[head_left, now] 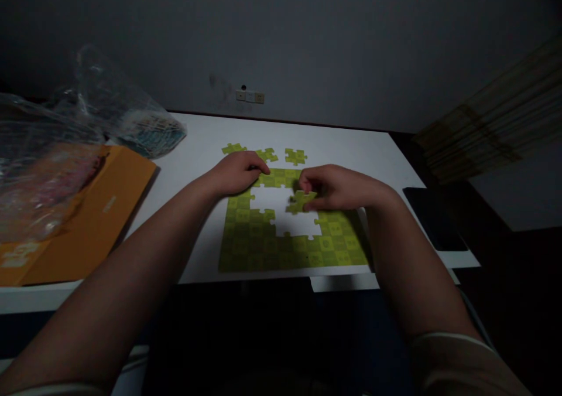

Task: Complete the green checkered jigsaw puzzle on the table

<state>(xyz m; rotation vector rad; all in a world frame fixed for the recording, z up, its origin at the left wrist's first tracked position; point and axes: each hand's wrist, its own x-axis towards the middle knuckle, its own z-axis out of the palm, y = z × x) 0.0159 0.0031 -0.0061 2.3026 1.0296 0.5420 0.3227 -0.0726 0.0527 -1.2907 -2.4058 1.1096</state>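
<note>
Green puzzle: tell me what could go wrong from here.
The piece in the right hand, held over the white gap, might be tried in the wrong spot, being green like the rest.
The left hand, at the upper left of the puzzle, could nudge joined parts out of line.
The puzzle's near edge lies close to the table's front edge, so a push might send it over.
</note>
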